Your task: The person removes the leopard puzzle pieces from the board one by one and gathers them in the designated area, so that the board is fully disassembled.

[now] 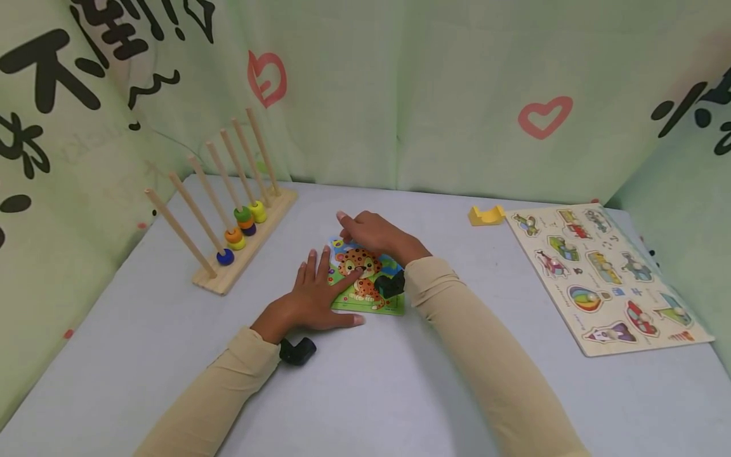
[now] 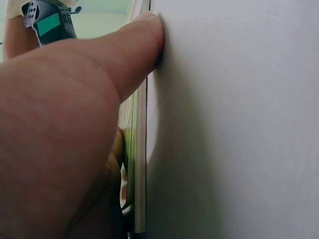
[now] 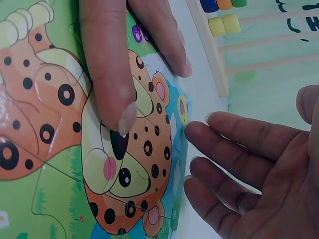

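Observation:
A jigsaw puzzle with a spotted leopard on green and blue lies flat on the table, its pieces fitted together in the right wrist view. My left hand rests over its left side with fingers spread. The index fingertip presses on the leopard's nose, while the thumb sits beyond the near edge, down at the tabletop. At the far edge is my right hand; its slightly bent fingers come up against the puzzle's border, with the thumb held apart.
To the left stands a wooden peg rack with upright rods and coloured beads low on some. A yellow curved block lies at the back right, beside a large wooden picture board. Printed green curtains enclose the white table.

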Demonstrator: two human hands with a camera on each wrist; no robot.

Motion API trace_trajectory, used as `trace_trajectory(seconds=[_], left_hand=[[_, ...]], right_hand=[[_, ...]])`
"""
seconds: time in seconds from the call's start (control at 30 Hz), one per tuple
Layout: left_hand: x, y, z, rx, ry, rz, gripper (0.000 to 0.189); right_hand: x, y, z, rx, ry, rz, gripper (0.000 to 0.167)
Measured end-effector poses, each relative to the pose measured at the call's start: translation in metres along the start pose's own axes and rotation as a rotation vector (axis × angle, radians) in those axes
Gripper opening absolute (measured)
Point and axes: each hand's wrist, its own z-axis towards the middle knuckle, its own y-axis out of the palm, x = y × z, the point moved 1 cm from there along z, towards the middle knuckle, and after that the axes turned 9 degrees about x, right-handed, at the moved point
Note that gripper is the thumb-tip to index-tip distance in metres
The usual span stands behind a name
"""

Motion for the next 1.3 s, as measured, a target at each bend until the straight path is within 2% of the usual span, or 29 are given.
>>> trace_trajectory(seconds=[0.5,0.8,1.1,1.3], left_hand=[[-0.004,0.007,0.002,0.002,0.002,0.031,0.089],[-0.004,0.005,0.001,0.014,0.011,0.031,0.088],[-0.004,0.003,0.002,0.011,0.008,0.022,0.088],[-0.005,0.003,0.002,0.012,0.009,0.023,0.088]], right_hand=[[0.008,0.008,0.004,0.019,0.005,0.064,0.065],[0.009,0.006,0.006,0.056,-0.025,0.177,0.057],[0.013,0.007,0.007,0.049,-0.075,0.089,0.034],[0.018,0.007,0.009,0.030,-0.098,0.101,0.029]])
